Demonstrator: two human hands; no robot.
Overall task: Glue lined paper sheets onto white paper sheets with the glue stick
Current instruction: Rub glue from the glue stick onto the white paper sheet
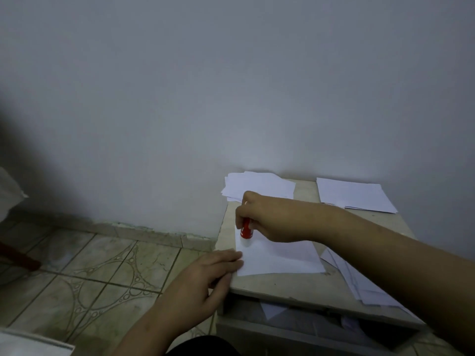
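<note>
I see the right hand [267, 217] gripping the glue stick [245, 231], tip down on the sheet [282, 258]. The left hand [213, 272] lies flat with straight fingers, pressing the sheet's corner on the worktop [282, 286].

No lettering, brand, number or sign can be read anywhere in this head-camera view. The red glue stick [245, 231] carries a pale mark on its barrel, too blurred and too small to make out as text. The white sheet [280, 255] beneath it and the paper stacks [259, 186] at the back of the small table [277, 286] show no legible writing or print.
</note>
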